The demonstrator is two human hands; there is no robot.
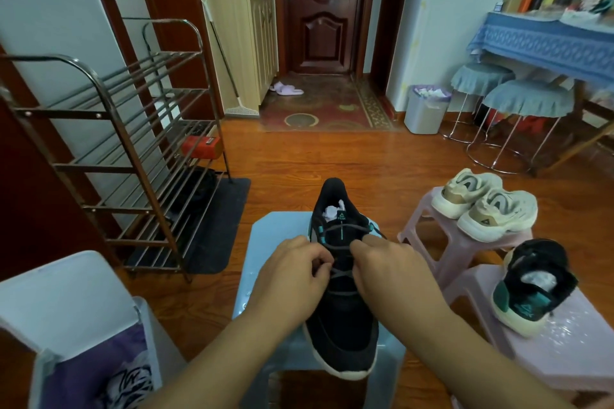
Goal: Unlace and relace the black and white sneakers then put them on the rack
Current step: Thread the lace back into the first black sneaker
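Centrally, black sneaker (342,325) sits on blue stool (265,236), toe at 6 o'clock; left hand (292,276) and right hand (392,272) each pinch its grey lace (345,274); rack (133,156) at 10 o'clock.

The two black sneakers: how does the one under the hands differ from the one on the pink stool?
The black sneaker on the blue stool sits flat, heel away from the camera, with both the left hand and right hand at its laces. The black sneaker on the pink stool lies tipped, opening up, untouched. Both are black with teal trim, pale soles and white stuffing.
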